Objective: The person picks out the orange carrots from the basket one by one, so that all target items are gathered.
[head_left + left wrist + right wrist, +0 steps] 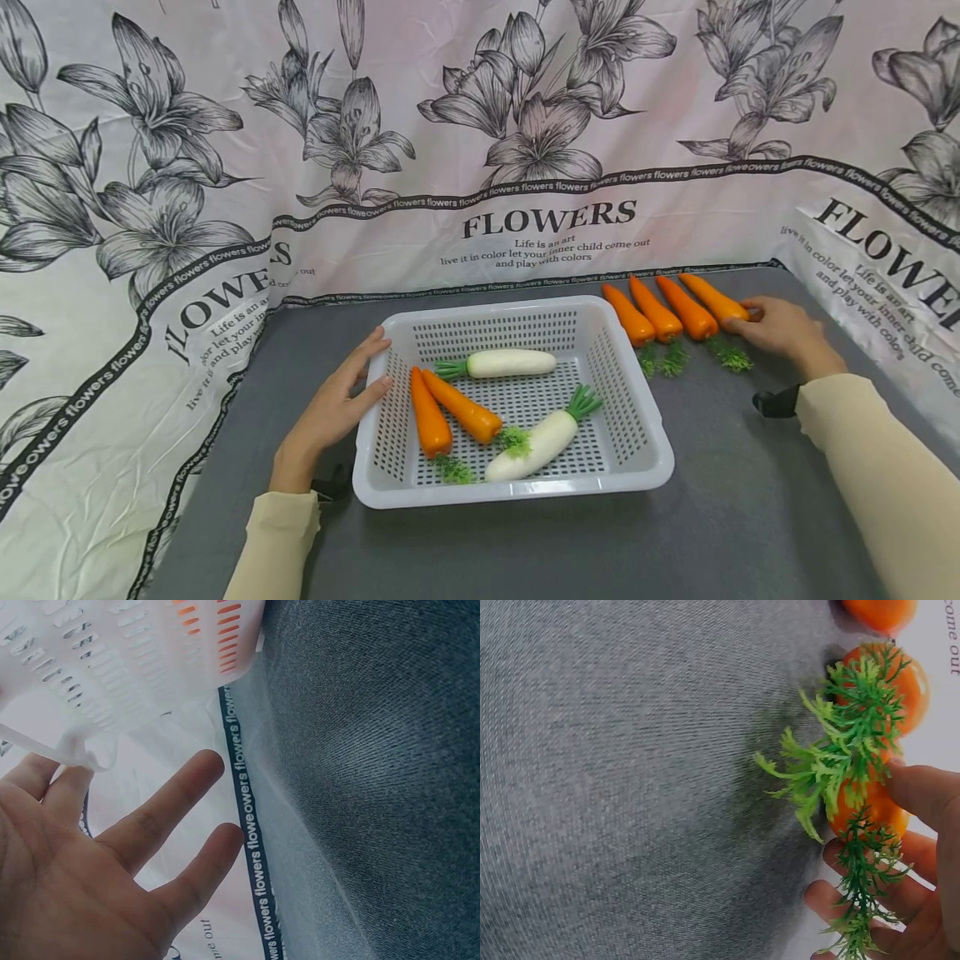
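Note:
A white plastic basket (pixel 637 479) stands on the grey table, holding two orange carrots (pixel 431 417) and two white radishes (pixel 512 362) with green tops. My left hand (pixel 333 408) rests against the basket's left rim; in the left wrist view its fingers are spread and mostly straight. To the right of the basket lies a row of carrots (pixel 632 317). At the right end of that row, my right hand (pixel 787 333) grips the last carrot (pixel 712 298) near its leafy end. In the right wrist view, thumb and fingers lie around this carrot (pixel 870 814), its green leaves partly hiding it.
A flower-printed cloth (pixel 360 242) hangs behind and at both sides of the grey table (pixel 510 554). The carrot row lies close to the back cloth, with leafy tops (pixel 675 358) towards the front.

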A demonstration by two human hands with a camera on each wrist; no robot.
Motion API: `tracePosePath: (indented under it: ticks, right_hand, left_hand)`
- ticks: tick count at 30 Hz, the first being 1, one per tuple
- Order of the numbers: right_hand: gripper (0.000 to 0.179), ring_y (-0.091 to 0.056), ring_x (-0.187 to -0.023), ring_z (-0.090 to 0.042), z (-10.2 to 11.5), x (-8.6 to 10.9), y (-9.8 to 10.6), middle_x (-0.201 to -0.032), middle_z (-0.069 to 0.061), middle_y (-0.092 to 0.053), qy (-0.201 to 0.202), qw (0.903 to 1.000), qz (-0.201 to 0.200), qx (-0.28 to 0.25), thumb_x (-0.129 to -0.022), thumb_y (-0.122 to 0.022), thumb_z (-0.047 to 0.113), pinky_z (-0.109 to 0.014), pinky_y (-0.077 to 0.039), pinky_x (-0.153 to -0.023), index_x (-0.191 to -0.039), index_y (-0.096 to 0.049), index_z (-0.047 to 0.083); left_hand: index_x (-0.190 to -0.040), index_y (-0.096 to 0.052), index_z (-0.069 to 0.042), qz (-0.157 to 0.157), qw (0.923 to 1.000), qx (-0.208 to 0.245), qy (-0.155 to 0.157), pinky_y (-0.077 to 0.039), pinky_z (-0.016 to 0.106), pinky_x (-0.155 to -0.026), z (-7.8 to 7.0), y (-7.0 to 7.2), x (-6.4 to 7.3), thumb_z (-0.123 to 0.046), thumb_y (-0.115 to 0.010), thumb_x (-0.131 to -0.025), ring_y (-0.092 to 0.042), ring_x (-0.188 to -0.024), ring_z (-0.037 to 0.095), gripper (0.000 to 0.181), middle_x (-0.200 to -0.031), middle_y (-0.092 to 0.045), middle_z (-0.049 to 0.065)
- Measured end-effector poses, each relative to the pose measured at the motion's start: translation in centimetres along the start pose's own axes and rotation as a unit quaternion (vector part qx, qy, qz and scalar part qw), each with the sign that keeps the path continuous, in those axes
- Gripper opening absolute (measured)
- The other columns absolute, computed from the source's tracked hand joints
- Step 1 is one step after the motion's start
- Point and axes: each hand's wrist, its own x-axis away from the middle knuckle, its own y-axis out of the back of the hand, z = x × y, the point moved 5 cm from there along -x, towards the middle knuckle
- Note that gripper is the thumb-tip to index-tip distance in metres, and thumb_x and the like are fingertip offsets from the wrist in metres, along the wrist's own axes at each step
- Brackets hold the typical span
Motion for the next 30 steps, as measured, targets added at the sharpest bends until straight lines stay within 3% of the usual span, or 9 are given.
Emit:
tracePosePath:
  ticks: [7, 14, 23, 30]
  right_hand:
    - [0.080, -0.047, -0.120, -0.058, 0.4, 0.2, -0.1, -0.136, -0.041, -0.049, -0.003, 0.9997, 0.023, -0.009, -0.103, -0.042, 0.059, -0.071, -0.036, -0.086, -0.147, -0.038, -0.008]
    - [0.084, -0.040, -0.128, -0.061, 0.3, 0.3, 0.3, -0.143, -0.041, -0.045, -0.009, 0.9996, 0.023, -0.013, -0.103, -0.035, 0.062, -0.081, -0.029, -0.090, -0.152, -0.033, -0.005]
    - [0.083, -0.039, -0.128, -0.058, 1.2, 0.4, 2.1, -0.144, -0.040, -0.044, 0.002, 0.9971, -0.066, -0.039, -0.103, -0.037, 0.062, -0.083, -0.021, -0.094, -0.154, -0.034, -0.004]
    - [0.075, -0.050, -0.123, -0.054, 5.4, 0.5, 3.6, -0.140, -0.038, -0.050, 0.045, 0.9901, -0.124, -0.048, -0.104, -0.043, 0.055, -0.069, -0.037, -0.090, -0.150, -0.043, -0.003]
  left_hand:
    - [-0.158, -0.036, -0.026, 0.001, 1.0000, -0.004, 0.001, -0.062, 0.028, -0.065, 0.0, 0.0, 0.1, -0.031, -0.060, -0.102, -0.060, -0.115, 0.039, 0.061, -0.172, -0.016, -0.005]
    - [-0.158, -0.036, -0.024, 0.000, 1.0000, -0.003, -0.002, -0.063, 0.028, -0.065, -0.1, -0.1, 0.1, -0.030, -0.060, -0.103, -0.060, -0.114, 0.039, 0.061, -0.172, -0.016, -0.004]
    - [-0.159, -0.036, -0.025, 0.000, 1.0000, -0.005, -0.001, -0.063, 0.028, -0.065, -0.1, -0.1, 0.1, -0.031, -0.059, -0.103, -0.059, -0.112, 0.039, 0.061, -0.172, -0.016, -0.005]
    - [-0.159, -0.035, -0.025, 0.000, 1.0000, -0.010, -0.001, -0.063, 0.028, -0.066, -0.1, -0.1, 0.0, -0.031, -0.059, -0.103, -0.059, -0.115, 0.040, 0.061, -0.172, -0.015, -0.006]
